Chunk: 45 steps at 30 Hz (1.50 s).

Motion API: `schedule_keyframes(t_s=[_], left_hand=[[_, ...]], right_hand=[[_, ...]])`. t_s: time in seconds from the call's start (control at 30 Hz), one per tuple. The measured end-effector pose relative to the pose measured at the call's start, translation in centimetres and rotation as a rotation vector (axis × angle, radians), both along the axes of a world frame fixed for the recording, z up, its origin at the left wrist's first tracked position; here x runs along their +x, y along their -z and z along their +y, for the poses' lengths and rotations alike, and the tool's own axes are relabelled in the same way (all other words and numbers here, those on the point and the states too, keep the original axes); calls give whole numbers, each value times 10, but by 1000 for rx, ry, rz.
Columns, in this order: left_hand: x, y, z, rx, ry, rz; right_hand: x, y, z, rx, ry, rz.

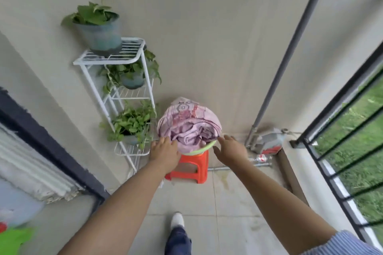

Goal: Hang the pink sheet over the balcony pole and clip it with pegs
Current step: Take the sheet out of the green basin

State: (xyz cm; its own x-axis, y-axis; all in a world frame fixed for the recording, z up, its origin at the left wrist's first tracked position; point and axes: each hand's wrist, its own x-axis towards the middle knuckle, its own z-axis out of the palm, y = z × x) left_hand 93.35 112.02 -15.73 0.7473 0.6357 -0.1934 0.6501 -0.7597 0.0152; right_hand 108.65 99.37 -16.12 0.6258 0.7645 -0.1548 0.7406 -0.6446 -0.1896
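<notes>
Head view, looking down a balcony floor. I see the pink sheet (189, 123) bundled in a heap in a green basin (204, 148), which sits on an orange stool (191, 168) against the far wall. Left hand (164, 152) reaches in at the sheet's near left edge, fingers straight and together, tips touching the cloth; holding nothing. Right hand (231, 150) hovers just right of the basin rim, fingers spread and relaxed, also holding nothing; I cannot tell if it touches the rim. Grey pole (290, 54) slants up the wall at right, its foot near a grey and red jug (268, 141). White wire rack (116, 80) with three potted plants stands left of the stool. Black railing (339, 130) at right, grass beyond. One white shoe (177, 220) on the tiles below.
</notes>
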Motion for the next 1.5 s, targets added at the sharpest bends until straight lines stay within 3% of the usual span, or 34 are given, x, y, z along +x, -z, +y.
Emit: schedule_keyframes(t_s=[0.27,0.63,0.77,0.9,1.07,1.2,1.33,1.4,1.43,1.5], left_hand=[[133,41,166,-102,6,72],[218,139,277,-256,-169,137],[230,169,288,-297,-229,152],[238,191,292,-362,-282,69],[246,199,280,-551,-322,23],[251,206,266,-611,-292,23],[240,204,261,-610,-337,-62],[231,195,260,-622,-322,-118],[227,190,261,-623,-306,-118],[214,182,261,-616,-270,-83]], right_hand=[[120,46,169,-99,10,90],[223,158,357,-297,-244,226],[233,189,371,-401,-308,236],[246,182,346,-324,-463,319],[265,179,283,-11,-538,145],[262,180,260,-167,-610,386],[269,163,292,-56,-419,645],[265,166,325,101,-360,460],[262,171,343,13,-362,359],[255,176,374,-367,-380,249]])
